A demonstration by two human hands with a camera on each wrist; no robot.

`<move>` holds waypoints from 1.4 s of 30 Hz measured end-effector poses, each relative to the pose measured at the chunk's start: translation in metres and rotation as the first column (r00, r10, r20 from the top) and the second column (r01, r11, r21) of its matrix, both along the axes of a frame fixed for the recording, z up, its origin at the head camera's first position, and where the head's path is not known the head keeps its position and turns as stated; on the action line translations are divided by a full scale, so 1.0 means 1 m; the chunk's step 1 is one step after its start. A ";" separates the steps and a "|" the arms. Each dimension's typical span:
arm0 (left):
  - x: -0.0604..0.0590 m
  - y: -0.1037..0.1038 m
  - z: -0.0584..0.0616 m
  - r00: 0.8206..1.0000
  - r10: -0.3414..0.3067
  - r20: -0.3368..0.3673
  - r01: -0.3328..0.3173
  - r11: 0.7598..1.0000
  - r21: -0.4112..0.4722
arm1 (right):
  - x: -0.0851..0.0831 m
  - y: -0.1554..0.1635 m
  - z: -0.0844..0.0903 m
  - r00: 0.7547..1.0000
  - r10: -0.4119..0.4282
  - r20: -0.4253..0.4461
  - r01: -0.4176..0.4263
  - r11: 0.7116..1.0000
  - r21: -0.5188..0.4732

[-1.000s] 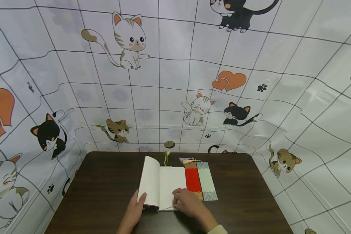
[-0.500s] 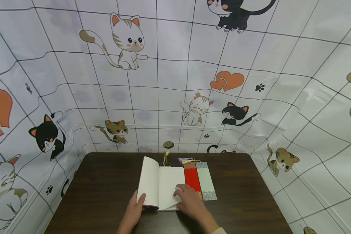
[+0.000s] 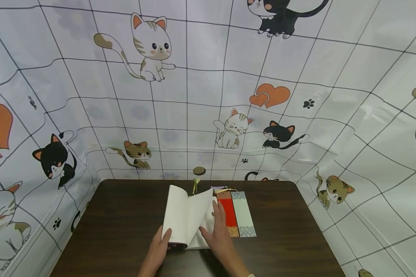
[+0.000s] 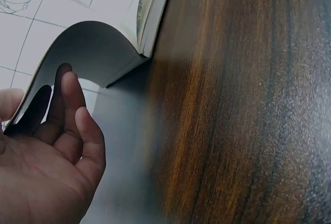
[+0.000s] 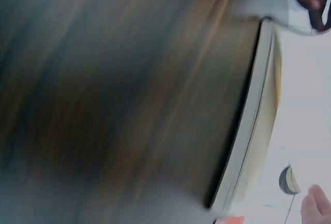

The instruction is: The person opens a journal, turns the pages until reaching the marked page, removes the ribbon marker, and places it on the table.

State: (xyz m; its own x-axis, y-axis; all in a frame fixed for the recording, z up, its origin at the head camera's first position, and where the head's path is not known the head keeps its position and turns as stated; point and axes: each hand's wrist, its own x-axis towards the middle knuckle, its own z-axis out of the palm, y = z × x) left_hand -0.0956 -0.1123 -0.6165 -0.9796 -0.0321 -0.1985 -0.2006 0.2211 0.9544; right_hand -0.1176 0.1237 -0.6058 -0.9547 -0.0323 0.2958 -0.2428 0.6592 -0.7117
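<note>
An open notebook point(image 3: 176, 215) lies at the table's middle in the head view, its left part raised. My left hand point(image 3: 156, 246) grips that raised part, thumb on the page and fingers behind the bent cover point(image 4: 88, 48) in the left wrist view. One page point(image 3: 198, 211) stands partly turned up from the right half. Beside it, my right hand point(image 3: 221, 236) has its fingers extended over the notebook's right side, the thumb close to the page; whether it touches is unclear. In the right wrist view the notebook's page block point(image 5: 251, 115) shows, with blurred table around.
Right of the notebook lie a red bookmark point(image 3: 227, 211) and a pale green bookmark point(image 3: 243, 213), with tassels at their tops. A yellow-green tassel point(image 3: 195, 185) sticks out behind the notebook. A cat-print sheet point(image 3: 201, 134) borders the dark wooden table point(image 3: 280, 231).
A page has come up from the notebook's right half and leans left. My right hand has moved up from the lower right corner, its fingers straightening. My left hand keeps its grip.
</note>
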 end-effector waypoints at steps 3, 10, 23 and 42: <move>0.000 -0.001 0.000 1.000 0.006 0.008 -0.006 1.000 0.004 | 0.002 -0.010 0.000 0.996 0.048 0.072 -0.038 0.991 -0.129; 0.000 -0.002 0.002 1.000 -0.002 -0.018 0.002 1.000 0.014 | 0.010 -0.024 -0.001 0.973 0.184 0.137 -0.163 0.975 -0.150; 0.000 0.000 0.001 1.000 0.004 -0.022 -0.003 0.999 0.053 | 0.021 -0.030 -0.011 0.913 0.388 0.127 -0.390 0.921 -0.006; 0.003 0.000 0.006 0.993 -0.015 -0.116 0.010 0.999 -0.041 | 0.016 -0.031 -0.007 0.907 0.412 0.088 -0.421 0.874 0.241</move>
State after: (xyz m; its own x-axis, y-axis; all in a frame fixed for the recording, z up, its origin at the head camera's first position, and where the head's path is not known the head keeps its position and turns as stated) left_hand -0.0926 -0.1127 -0.6102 -0.9963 -0.0256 -0.0823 -0.0861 0.2618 0.9613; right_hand -0.1017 0.0929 -0.6127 -0.8454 -0.4977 0.1937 -0.5136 0.6582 -0.5505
